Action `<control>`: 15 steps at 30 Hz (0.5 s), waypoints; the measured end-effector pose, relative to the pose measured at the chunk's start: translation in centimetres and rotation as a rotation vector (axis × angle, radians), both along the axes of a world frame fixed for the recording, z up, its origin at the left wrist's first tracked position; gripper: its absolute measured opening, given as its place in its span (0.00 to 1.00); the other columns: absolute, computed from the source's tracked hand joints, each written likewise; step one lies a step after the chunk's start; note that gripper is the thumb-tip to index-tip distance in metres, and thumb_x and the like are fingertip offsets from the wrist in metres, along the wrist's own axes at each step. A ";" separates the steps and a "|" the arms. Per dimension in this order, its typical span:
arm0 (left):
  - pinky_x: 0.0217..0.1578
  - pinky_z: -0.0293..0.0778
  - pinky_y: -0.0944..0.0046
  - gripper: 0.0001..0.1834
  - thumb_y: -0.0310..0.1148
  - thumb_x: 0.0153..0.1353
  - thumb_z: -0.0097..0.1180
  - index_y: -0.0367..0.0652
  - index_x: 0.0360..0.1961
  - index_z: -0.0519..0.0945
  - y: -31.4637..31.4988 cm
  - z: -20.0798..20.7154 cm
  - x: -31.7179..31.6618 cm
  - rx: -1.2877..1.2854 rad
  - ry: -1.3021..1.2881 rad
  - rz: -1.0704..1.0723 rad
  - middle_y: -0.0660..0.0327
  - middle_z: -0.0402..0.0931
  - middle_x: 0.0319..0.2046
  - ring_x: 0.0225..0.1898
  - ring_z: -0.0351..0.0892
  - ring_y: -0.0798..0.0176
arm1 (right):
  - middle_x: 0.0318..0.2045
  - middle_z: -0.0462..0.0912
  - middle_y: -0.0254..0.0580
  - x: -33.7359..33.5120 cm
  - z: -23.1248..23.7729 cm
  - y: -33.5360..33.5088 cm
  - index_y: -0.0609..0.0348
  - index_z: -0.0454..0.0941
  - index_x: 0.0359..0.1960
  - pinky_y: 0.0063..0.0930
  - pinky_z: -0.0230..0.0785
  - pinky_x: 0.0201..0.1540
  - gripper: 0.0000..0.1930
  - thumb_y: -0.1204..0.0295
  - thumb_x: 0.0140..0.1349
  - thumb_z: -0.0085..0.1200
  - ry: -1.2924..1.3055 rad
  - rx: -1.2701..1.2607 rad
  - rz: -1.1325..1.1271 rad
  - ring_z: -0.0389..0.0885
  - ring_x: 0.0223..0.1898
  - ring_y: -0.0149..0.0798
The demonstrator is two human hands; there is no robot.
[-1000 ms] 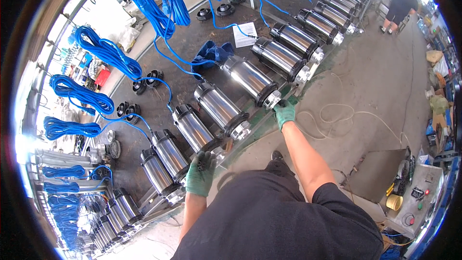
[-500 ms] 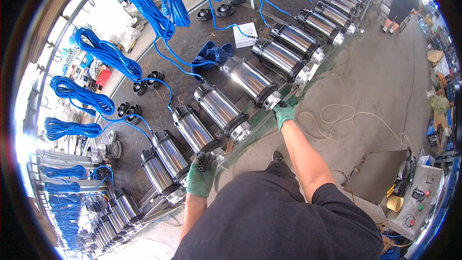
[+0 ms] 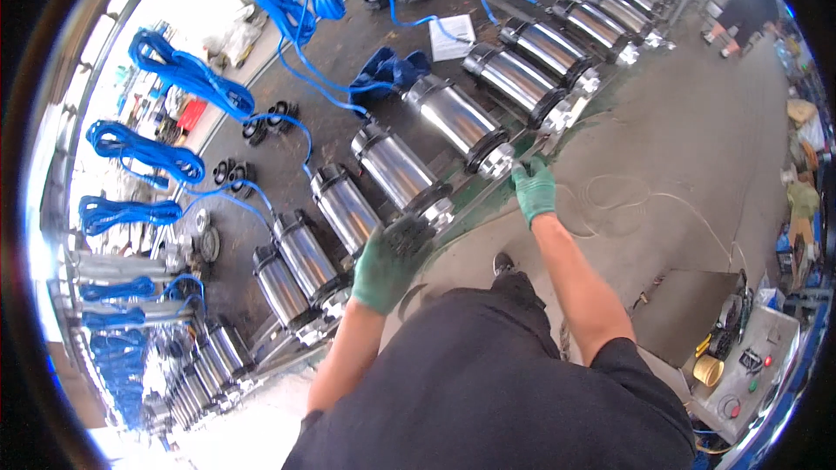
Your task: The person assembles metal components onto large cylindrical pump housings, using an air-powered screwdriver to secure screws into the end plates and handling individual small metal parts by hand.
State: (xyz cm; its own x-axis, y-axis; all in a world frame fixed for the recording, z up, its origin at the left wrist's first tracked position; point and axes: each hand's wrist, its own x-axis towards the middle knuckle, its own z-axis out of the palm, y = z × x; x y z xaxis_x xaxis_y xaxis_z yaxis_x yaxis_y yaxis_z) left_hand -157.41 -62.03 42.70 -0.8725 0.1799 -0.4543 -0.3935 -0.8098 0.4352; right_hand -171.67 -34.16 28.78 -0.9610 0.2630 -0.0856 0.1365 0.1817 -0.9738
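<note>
Both my hands wear green gloves. My left hand [image 3: 383, 274] is palm up and blurred, with dark small parts [image 3: 406, 239] lying in it that look like black rings. It hovers in front of a steel motor cylinder [image 3: 344, 200] and hides that cylinder's near end. My right hand [image 3: 534, 190] has its fingers curled together just right of the shiny end fitting [image 3: 496, 160] of another steel motor cylinder [image 3: 457, 115]. Whatever its fingertips pinch is too small to make out. A third cylinder [image 3: 396, 165] lies between the hands.
More cylinders lie in a row along the dark bench [image 3: 287, 157]. Blue cable coils [image 3: 187, 74] hang at its far side. A blue cloth [image 3: 387, 70] and a paper sheet [image 3: 451, 37] rest on it. Another person [image 3: 744, 13] stands far right. A control box [image 3: 749, 357] stands lower right.
My right hand has drawn back from the cylinder's end fitting, slightly right and nearer. My left hand has moved right and up, toward my right hand, with the dark parts in its palm.
</note>
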 end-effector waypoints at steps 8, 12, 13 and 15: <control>0.57 0.74 0.55 0.28 0.50 0.74 0.49 0.38 0.62 0.76 8.7 0.5 -4.7 0.058 0.098 -0.100 0.54 0.81 0.52 0.51 0.79 0.55 | 0.38 0.81 0.46 6.7 15.8 -1.6 0.56 0.84 0.43 0.43 0.77 0.42 0.14 0.65 0.58 0.66 0.503 0.670 0.668 0.82 0.39 0.50; 0.67 0.64 0.50 0.31 0.53 0.73 0.50 0.39 0.64 0.74 11.5 -1.2 -5.5 -0.034 0.136 -0.168 0.55 0.78 0.58 0.60 0.74 0.53 | 0.40 0.81 0.46 6.0 15.1 0.3 0.55 0.82 0.36 0.46 0.77 0.42 0.09 0.64 0.60 0.61 0.288 0.747 0.707 0.82 0.42 0.52; 0.68 0.63 0.51 0.31 0.52 0.71 0.53 0.39 0.65 0.73 12.3 -1.2 -5.7 -0.015 0.126 -0.185 0.56 0.77 0.58 0.61 0.74 0.54 | 0.40 0.81 0.47 5.7 15.1 0.9 0.55 0.82 0.36 0.46 0.77 0.43 0.09 0.64 0.60 0.61 0.279 0.751 0.714 0.83 0.42 0.52; 0.67 0.65 0.52 0.30 0.48 0.69 0.56 0.38 0.65 0.73 13.5 0.2 -5.9 -0.316 0.191 -0.306 0.56 0.77 0.59 0.61 0.74 0.56 | 0.38 0.81 0.47 5.3 15.5 1.8 0.55 0.83 0.36 0.46 0.77 0.45 0.08 0.65 0.61 0.61 0.265 0.751 0.732 0.83 0.42 0.52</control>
State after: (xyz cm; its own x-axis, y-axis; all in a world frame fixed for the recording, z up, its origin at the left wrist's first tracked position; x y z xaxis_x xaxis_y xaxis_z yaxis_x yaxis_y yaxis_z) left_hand -163.34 -48.51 42.85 -0.8743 0.3201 -0.3650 -0.4822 -0.4859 0.7289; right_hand -166.38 -32.37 44.27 -0.8703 -0.4840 0.0916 -0.4463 0.6961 -0.5624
